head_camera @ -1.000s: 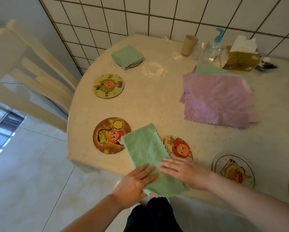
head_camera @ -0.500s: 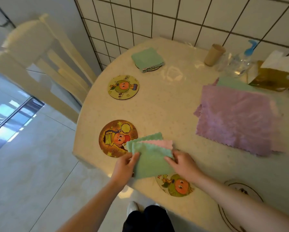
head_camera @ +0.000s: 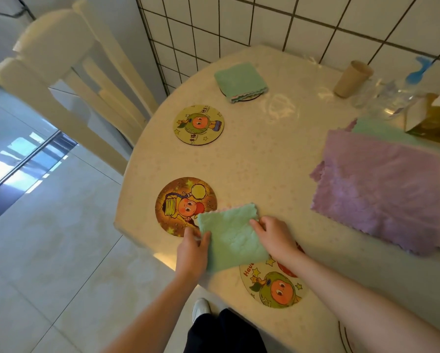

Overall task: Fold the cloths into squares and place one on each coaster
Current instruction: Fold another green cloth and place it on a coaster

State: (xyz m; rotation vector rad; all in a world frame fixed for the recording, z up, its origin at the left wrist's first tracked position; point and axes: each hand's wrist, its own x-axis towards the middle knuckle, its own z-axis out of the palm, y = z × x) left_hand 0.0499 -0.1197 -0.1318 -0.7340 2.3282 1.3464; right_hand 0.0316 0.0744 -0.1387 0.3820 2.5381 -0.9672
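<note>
A green cloth point(head_camera: 230, 235), folded into a square, lies at the table's near edge between two coasters. My left hand point(head_camera: 192, 250) pinches its left edge and my right hand point(head_camera: 272, 235) grips its right edge. Its left corner overlaps an orange cartoon coaster point(head_camera: 178, 202). A coaster with a green character point(head_camera: 275, 286) lies just below it, partly covered. A yellow coaster point(head_camera: 198, 124) sits bare farther back. Another folded green cloth point(head_camera: 240, 81) rests on a far coaster. A spread purple cloth point(head_camera: 382, 189) lies at the right on top of a green one point(head_camera: 374, 129).
A paper cup point(head_camera: 351, 79), a clear spray bottle point(head_camera: 397, 90) and a tissue box point(head_camera: 433, 118) stand at the back by the tiled wall. A cream chair point(head_camera: 68, 72) is at the table's left. The floor drops away at the near edge.
The long green strip was folded in half into a square. Both hands moved from pressing it flat to holding its side edges, and the view shifted left.
</note>
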